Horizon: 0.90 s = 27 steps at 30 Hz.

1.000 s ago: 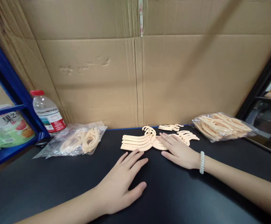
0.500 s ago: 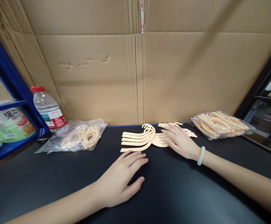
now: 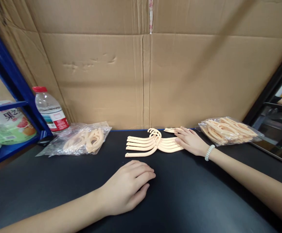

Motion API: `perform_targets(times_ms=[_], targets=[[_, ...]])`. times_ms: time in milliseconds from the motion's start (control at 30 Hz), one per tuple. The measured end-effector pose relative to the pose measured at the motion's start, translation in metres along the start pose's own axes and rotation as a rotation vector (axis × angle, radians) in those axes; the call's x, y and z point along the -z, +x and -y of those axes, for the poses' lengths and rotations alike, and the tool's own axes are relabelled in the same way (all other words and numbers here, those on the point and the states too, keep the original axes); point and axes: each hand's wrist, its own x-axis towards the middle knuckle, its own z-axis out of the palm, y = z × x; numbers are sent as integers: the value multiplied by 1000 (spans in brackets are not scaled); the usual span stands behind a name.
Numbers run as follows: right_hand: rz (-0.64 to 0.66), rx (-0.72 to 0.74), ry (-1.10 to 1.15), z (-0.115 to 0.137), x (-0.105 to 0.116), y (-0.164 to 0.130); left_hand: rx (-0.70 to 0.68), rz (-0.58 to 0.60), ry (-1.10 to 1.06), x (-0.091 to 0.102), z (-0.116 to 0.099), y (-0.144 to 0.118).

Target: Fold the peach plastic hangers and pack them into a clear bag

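Observation:
Several beige plastic clothes hangers point(image 3: 141, 149) lie overlapped in a staggered row on the black table, their hooks bunched in the middle. Palm down in front of them is my left hand point(image 3: 131, 184), loosely curved and empty, a little apart from the nearest hanger. My right hand point(image 3: 192, 140) lies over the right arms of the hangers, fingers stretched out, hiding their ends. Just behind its fingertips is a small pile of thin beige pieces point(image 3: 170, 130), partly covered by the hand. Whether my fingers touch that pile I cannot tell.
At the left lies a clear plastic bag point(image 3: 58, 145) with beige pieces, a red-capped bottle point(image 3: 51, 111) behind it. Another clear bag of beige pieces point(image 3: 228, 131) is at the right. Cardboard point(image 3: 102, 81) walls the back; a blue shelf frame point(image 3: 29, 119) borders the left.
My right hand has slid slightly right and back along the hangers, uncovering more of their right arms. My left hand has drawn back a little from the front hanger, its fingers more curled.

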Motion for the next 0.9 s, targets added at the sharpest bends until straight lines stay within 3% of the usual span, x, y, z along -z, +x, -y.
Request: perform_targets(times_ms=[300,567,700,767,900], targets=[[-30,-23,95,-1,1,0,3,-13,-3,-1,1,0],[-162,41,298,-9,-1,1,12,-31,-24,-1,0,0],[-263,74,552,-3,8,0,27,-20,-45,1,0,-1],[-290,33,788,4,15,0,29,-17,-62,1,0,-1],[-227,-14,1232,28,33,-7,121,-61,-208,1,1,0]])
